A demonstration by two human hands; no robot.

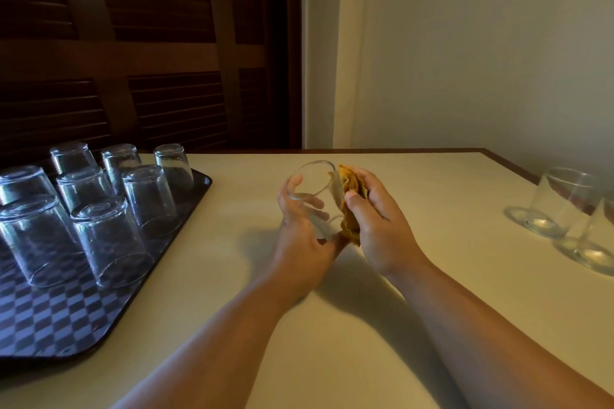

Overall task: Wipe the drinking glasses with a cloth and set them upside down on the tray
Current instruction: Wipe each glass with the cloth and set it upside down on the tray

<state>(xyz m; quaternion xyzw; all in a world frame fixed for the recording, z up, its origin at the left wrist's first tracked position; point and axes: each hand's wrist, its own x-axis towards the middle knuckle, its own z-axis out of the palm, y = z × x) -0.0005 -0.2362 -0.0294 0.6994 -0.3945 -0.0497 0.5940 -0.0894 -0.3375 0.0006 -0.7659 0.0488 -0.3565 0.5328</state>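
My left hand (300,236) grips a clear drinking glass (314,188) above the middle of the table, its mouth tilted up and away. My right hand (378,226) holds a bunched yellow-orange cloth (353,206) pressed against the glass's right side. On the left lies a dark checkered tray (69,312) with several clear glasses (109,242) standing upside down on it. Two more glasses (561,202) stand upright on the table at the far right.
The cream table top (332,342) runs to a brown edge at the back and right. A dark louvred wooden door (149,60) stands behind the tray, and a pale wall (465,43) behind the right part of the table.
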